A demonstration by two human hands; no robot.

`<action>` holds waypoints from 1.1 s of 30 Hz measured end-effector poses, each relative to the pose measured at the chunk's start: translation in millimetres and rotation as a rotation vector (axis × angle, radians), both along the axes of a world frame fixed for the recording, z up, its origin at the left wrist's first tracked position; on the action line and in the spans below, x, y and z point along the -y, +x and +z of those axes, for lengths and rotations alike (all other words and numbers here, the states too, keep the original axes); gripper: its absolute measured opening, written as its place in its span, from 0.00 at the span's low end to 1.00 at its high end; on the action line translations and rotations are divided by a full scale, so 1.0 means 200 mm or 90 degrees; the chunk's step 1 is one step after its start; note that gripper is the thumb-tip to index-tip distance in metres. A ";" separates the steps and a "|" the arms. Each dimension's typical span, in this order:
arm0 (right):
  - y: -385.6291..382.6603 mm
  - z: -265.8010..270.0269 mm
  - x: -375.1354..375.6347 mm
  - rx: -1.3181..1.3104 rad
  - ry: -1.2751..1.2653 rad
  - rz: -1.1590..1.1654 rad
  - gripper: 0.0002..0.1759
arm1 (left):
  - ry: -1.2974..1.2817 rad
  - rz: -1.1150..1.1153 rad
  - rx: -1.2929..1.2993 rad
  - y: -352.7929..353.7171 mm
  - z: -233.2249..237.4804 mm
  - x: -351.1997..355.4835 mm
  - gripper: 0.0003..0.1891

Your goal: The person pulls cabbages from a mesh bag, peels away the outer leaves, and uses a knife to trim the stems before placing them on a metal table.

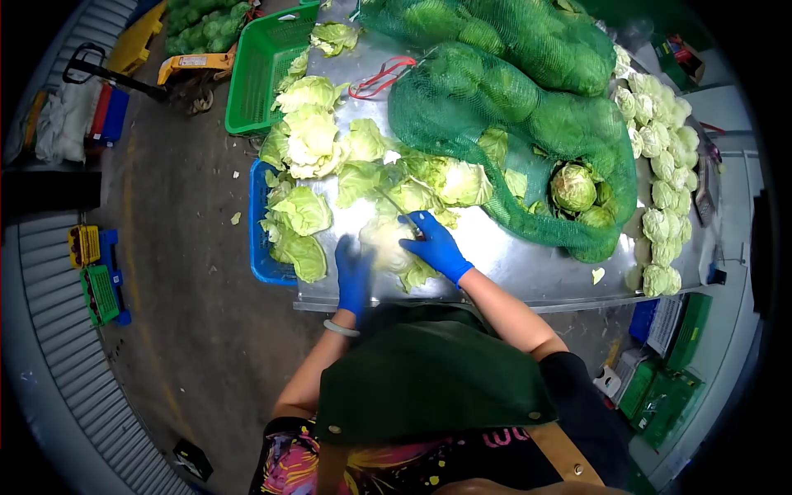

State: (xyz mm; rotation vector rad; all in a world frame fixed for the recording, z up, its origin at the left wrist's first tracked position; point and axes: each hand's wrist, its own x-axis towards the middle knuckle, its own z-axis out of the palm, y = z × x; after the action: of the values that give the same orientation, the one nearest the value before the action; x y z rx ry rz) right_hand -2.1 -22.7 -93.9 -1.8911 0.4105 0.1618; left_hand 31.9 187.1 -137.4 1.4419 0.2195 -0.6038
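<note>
A pale, trimmed cabbage (386,242) rests on the metal table in front of me, blurred by motion. Beside its left side is my left hand (354,271) in a blue glove, its fingers too smeared to make out. My right hand (439,247), also gloved in blue, is closed at the cabbage's right side. From its grip a thin knife (391,201) points up and to the left, over the loose leaves. Cut-off cabbage leaves (360,181) lie just beyond the cabbage and to its left.
A green mesh sack (511,103) of cabbages covers the table's far side, with one cabbage (572,188) at its opening. Trimmed cabbages (662,190) line the right edge. A blue crate (262,239) and a green crate (252,78) stand left, under spilling leaves.
</note>
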 end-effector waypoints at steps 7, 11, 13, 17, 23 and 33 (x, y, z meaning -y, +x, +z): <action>-0.08 -0.01 0.02 0.087 -0.238 0.054 0.22 | 0.305 -0.294 0.377 0.13 0.11 0.19 0.62; -0.07 -0.04 0.00 0.043 -0.308 0.065 0.23 | 0.396 -0.265 0.341 0.08 0.15 0.29 0.60; -0.06 -0.06 0.00 0.016 -0.320 0.074 0.23 | 0.417 -0.263 0.309 0.07 0.17 0.31 0.60; 0.02 -0.12 0.05 -0.023 -0.295 0.016 0.22 | 0.484 -0.308 0.298 0.11 0.22 0.35 0.59; 0.09 -0.24 0.17 -0.051 -0.222 -0.039 0.24 | 0.365 -0.308 0.498 0.01 0.10 0.19 0.59; 0.06 -0.13 0.24 -0.039 -0.265 -0.077 0.41 | 0.202 -0.184 0.267 -0.03 -0.10 -0.17 0.65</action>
State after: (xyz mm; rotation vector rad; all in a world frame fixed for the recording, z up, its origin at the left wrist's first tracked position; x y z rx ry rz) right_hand 10.2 -70.1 -119.0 -2.2652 0.6368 0.0543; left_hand 26.4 220.5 -158.2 1.8903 -0.2379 -0.4971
